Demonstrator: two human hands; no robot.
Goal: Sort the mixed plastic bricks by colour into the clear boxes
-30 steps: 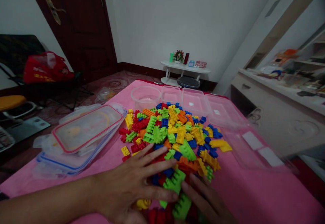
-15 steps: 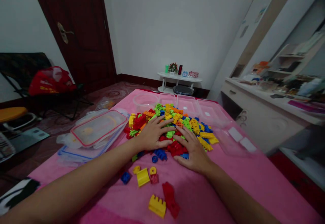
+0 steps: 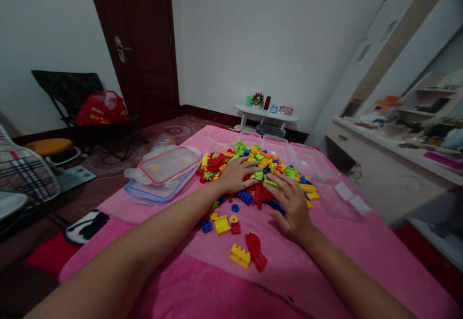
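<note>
A heap of coloured plastic building blocks (image 3: pixel 260 165) in red, yellow, green, blue and orange lies on a pink cloth (image 3: pixel 325 261). My left hand (image 3: pixel 237 174) rests flat on the heap's left side, fingers spread. At the heap's near right edge my right hand (image 3: pixel 292 203) lies open, palm down, its fingers touching blocks. Loose blocks sit nearer me: a yellow block (image 3: pixel 240 255), a red block (image 3: pixel 256 251), a yellow arch (image 3: pixel 222 224) and a small blue piece (image 3: pixel 206 226).
Stacked clear container lids (image 3: pixel 164 172) with red and blue rims lie left of the heap. Clear plastic tubs (image 3: pixel 285 148) line the far edge, another tub (image 3: pixel 343 196) at right. A folding chair with a red bag (image 3: pixel 103 109), a door, a white side table (image 3: pixel 265 112) and a dresser surround.
The view has pulled back and swung left since a second ago. Both hands moved from the near blocks onto the heap, leaving several loose blocks nearer me; in the last half second they barely shifted.
</note>
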